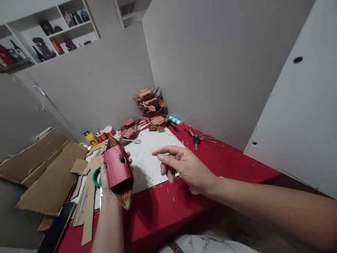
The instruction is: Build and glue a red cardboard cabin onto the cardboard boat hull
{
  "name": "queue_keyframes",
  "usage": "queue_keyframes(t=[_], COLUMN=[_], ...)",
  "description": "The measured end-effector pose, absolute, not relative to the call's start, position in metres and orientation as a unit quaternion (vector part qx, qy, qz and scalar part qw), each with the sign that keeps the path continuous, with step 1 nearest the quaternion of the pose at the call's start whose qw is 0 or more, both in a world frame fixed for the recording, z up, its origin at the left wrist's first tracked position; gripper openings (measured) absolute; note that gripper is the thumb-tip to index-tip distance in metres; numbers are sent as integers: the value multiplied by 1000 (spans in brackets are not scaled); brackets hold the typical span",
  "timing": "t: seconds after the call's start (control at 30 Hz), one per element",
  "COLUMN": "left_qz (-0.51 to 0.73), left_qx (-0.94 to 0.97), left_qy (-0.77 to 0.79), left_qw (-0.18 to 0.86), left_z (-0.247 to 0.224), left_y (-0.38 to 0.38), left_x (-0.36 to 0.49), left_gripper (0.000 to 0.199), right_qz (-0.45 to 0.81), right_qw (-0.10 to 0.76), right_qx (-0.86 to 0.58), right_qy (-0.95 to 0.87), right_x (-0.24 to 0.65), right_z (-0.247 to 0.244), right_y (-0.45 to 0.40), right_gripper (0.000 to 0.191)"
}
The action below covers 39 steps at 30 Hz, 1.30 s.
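A small model boat with a curved red cover (117, 164) is held up over the near left of the table. My left hand (105, 184) is wrapped round it from below and behind, with fingertips showing at its right side. The cover has a dark hole on its upper right, and the boat's pointed end faces down toward me. To the right, my right hand (175, 162) hovers over the edge of a white board (151, 153), apart from the boat. Its fingers are loosely bent and spread, with nothing visible between them.
Several finished model boats (150, 102) are stacked at the back corner. Keys (197, 140) and a white-green tube (175, 120) lie on the red table (226, 158). Cardboard pieces (52, 172), green-handled scissors (96, 176), cups (108, 131) and a yellow bottle (91, 138) are at the left.
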State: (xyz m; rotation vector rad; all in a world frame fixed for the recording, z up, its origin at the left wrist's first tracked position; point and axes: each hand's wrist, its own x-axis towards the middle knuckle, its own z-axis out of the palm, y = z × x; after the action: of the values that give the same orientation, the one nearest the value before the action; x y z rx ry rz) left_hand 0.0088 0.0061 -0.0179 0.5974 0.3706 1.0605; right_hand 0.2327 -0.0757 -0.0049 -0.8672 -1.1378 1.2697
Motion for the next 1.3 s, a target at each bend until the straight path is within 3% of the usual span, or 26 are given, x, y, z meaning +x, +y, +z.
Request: queue_keyframes(t=[0.23, 0.47, 0.7, 0.8, 1.3], left_qz=[430, 389, 356, 371, 473], left_qx=[346, 364, 346, 332, 272], left_qy=[198, 260, 322, 339, 333], left_qw=[810, 805, 806, 798, 769], left_z=[-8, -11, -18, -21, -32], left_y=[-2, -11, -13, -11, -6], left_x=[22, 32, 43, 50, 65], left_gripper=[57, 58, 64, 58, 38], right_qz=[506, 438, 148, 88, 47], right_qw=[584, 598, 588, 548, 445], right_qx=[-380, -355, -370, -367, -386], right_qy=[-508, -570, -704, -746, -807], right_x=[238, 233, 245, 243, 226], right_z=[-8, 1, 19, 19, 5], right_y=[-61, -57, -30, -20, -6], right_gripper=[43, 26, 16, 18, 22])
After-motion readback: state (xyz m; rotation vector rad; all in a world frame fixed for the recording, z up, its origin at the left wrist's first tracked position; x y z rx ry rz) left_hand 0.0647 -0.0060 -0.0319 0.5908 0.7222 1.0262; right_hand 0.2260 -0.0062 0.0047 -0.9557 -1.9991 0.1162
